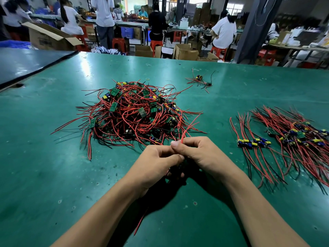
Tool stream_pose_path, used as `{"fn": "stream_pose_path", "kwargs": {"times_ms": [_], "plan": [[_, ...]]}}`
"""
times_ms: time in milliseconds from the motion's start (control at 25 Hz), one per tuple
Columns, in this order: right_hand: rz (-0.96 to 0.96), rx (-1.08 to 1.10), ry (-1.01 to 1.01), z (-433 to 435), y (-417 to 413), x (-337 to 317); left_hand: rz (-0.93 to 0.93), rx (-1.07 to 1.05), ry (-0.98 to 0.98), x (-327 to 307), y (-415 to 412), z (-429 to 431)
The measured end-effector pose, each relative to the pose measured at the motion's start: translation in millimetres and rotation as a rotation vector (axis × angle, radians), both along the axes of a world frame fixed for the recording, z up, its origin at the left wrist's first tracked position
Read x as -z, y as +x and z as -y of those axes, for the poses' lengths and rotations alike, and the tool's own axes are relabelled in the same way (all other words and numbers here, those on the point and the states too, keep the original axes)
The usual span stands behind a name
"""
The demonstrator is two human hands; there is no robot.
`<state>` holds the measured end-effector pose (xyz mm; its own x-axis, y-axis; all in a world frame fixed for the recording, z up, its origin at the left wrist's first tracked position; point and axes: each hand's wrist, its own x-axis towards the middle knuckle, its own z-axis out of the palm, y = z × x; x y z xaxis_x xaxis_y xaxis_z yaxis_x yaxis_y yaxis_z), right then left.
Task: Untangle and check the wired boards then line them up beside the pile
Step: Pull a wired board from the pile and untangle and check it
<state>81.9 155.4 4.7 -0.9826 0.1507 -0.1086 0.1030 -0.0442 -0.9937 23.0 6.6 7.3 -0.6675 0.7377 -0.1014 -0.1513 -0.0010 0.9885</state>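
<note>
A tangled pile [135,111] of small green boards with red and black wires lies on the green table [53,166], left of centre. Just in front of it my left hand [154,163] and my right hand [199,154] meet, both curled round one wired board that is mostly hidden between the palms. My right thumb and fingers pinch its red wires [184,134], which rise toward the pile; another red wire [142,166] trails down under my left wrist. Lined-up boards [254,142] with straightened wires lie to the right, with a thicker batch [300,134] behind them.
A few loose wired boards [199,79] and a small yellow rubber band [147,79] lie farther back. A dark table [26,63] adjoins at far left. Beyond the table's far edge stand cardboard boxes, red stools and several people at benches.
</note>
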Motion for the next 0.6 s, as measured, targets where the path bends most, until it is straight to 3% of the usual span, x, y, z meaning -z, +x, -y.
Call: {"fn": "stream_pose_path", "kwargs": {"times_ms": [200,480,600], "plan": [[-0.030,0.072,0.061,-2,-5,5,0.036,0.014,-0.001,-1,-1,0],[-0.121,0.360,0.400,-15,-4,-1,0.062,0.025,-0.001,-7,0,0],[-0.144,0.494,0.414,-13,-8,0,0.069,-0.008,-0.007,-8,0,-1]]}}
